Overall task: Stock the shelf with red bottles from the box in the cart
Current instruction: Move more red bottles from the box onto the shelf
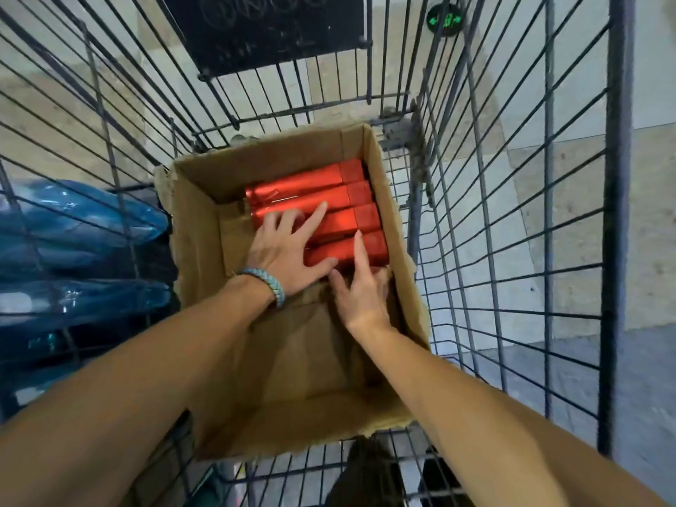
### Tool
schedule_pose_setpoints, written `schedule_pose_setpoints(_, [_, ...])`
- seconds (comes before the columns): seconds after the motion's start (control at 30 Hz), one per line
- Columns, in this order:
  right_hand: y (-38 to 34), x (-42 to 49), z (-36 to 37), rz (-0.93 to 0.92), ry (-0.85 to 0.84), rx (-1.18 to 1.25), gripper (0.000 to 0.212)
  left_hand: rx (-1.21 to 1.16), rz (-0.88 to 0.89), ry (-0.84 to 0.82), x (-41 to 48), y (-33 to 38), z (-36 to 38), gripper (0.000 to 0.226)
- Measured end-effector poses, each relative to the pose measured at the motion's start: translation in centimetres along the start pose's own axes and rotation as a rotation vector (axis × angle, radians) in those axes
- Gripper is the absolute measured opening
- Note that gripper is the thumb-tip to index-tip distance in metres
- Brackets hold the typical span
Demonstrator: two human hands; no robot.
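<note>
Red bottles (311, 184), four lying side by side, fill the 12 o'clock end of the box (197, 250) in the wire cart (617, 214). At 9 o'clock, outside the wires, we see blue wrapped packs (73, 221). Our left hand (281, 250) lies spread wide and flat on the bottles. Our right hand (362, 298), at its 3 o'clock, lays a straight forefinger on the nearest bottle (369, 247); whether it grips, we cannot tell.

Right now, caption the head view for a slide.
Left hand and right hand reach into the cardboard box in the cart, touching four red bottles lying flat.
</note>
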State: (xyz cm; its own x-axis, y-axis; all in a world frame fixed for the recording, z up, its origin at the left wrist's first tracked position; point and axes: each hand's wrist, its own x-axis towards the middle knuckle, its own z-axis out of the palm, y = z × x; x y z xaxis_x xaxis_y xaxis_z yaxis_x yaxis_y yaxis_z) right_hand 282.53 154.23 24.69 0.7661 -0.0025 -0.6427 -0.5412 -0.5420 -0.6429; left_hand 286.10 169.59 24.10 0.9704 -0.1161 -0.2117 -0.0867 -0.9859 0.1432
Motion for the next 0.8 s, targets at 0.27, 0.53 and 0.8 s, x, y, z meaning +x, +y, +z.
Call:
schedule_pose_setpoints(0.27, [-1.0,0.1,0.5,-0.031,-0.008,-0.017,0.079,-0.043,-0.088,-0.141,0.4,1.0,-0.2,0.074])
schedule_pose_setpoints(0.53, [-1.0,-0.3,0.0,-0.042,0.001,0.191,0.057,-0.538,-0.263,-0.426,-0.9,0.7,-1.1,0.046])
schedule_pose_setpoints(0.8, [0.0,0.7,-1.3,-0.098,-0.089,0.275,0.092,-0.583,-0.293,-0.298,-1.0,1.7,0.6,0.046])
